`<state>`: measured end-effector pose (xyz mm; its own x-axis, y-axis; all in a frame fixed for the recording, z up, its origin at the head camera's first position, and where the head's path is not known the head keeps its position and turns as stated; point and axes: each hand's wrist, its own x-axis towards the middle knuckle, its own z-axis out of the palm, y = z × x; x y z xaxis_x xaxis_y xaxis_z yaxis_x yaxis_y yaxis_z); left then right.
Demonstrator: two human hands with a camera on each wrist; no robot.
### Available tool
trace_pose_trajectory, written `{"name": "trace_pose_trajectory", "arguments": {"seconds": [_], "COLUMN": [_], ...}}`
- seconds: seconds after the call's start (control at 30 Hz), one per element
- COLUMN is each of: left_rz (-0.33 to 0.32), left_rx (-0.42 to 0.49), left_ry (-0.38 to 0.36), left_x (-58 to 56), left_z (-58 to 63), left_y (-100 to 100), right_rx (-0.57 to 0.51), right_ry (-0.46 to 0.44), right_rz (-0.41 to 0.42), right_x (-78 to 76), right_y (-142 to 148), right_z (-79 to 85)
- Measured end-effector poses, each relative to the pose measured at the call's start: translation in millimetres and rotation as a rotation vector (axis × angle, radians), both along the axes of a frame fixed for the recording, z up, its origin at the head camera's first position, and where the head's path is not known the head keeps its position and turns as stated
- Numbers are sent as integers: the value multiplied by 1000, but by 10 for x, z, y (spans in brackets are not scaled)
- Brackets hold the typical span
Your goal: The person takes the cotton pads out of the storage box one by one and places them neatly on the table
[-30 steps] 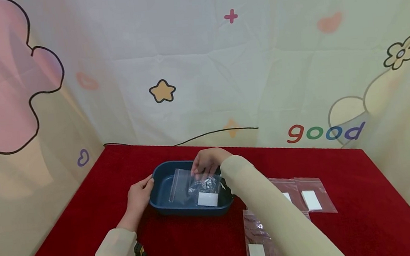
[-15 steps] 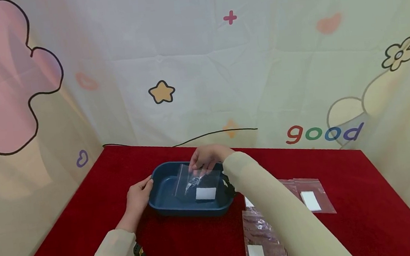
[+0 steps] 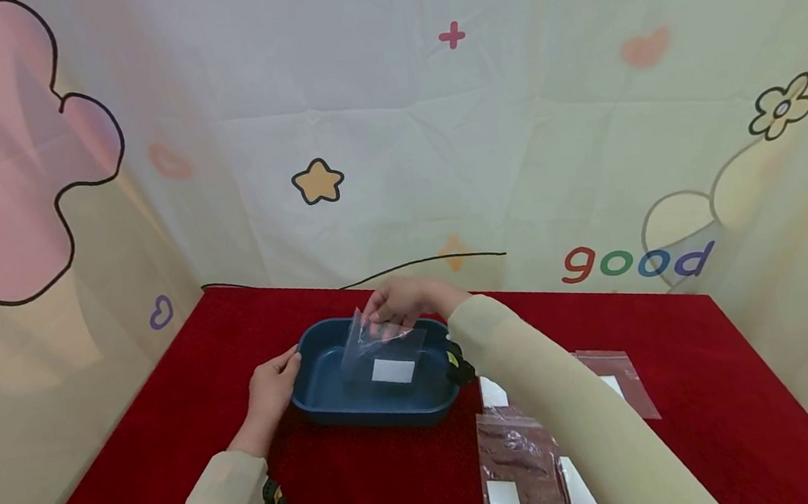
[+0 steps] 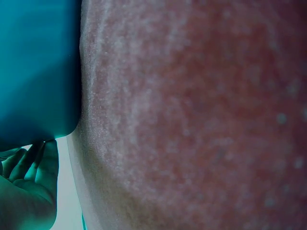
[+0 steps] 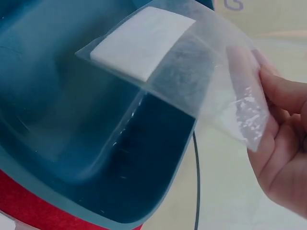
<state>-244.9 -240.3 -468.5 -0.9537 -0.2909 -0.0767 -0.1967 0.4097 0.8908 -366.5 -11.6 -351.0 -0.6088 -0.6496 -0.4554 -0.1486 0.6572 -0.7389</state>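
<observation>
A blue plastic basin [image 3: 380, 413] with rounded corners stands on the red cloth in the head view. My left hand [image 3: 272, 391] holds its left end by the rim; the left wrist view shows the fingers [image 4: 45, 163] at the basin's wall. Over the basin, my right hand [image 3: 396, 302] pinches a clear zip bag [image 3: 359, 359] by its upper edge. Inside that bag, near its lower end, lies a flat white rectangle [image 5: 144, 43]. The bag hangs tilted above the basin's floor in the right wrist view.
Several more clear bags with white rectangles lie on the red cloth right of the basin, such as the near bag [image 3: 529, 456] and the far bag [image 3: 628, 384]. My right sleeve [image 3: 560, 400] covers part of them. A printed curtain [image 3: 397, 187] hangs behind.
My right hand has risen slightly and drawn the bag up and back, its white rectangle moving up and a little left. The left hand keeps its grip on the basin.
</observation>
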Motion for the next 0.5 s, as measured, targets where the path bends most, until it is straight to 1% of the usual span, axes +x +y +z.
{"name": "trace_pose_trajectory", "arguments": {"seconds": [0.2, 0.3, 0.5], "left_rz": [4, 1, 0], "left_rx": [-4, 0, 1], "left_ry": [5, 6, 7], "left_x": [3, 3, 0], "left_z": [-9, -6, 0], "left_y": [-1, -2, -7], "right_rx": [-51, -86, -146], "right_ry": [12, 20, 58], "right_rz": [-16, -37, -68], "right_x": [67, 109, 204], "right_y": [47, 94, 215], "right_z": [42, 65, 110]}}
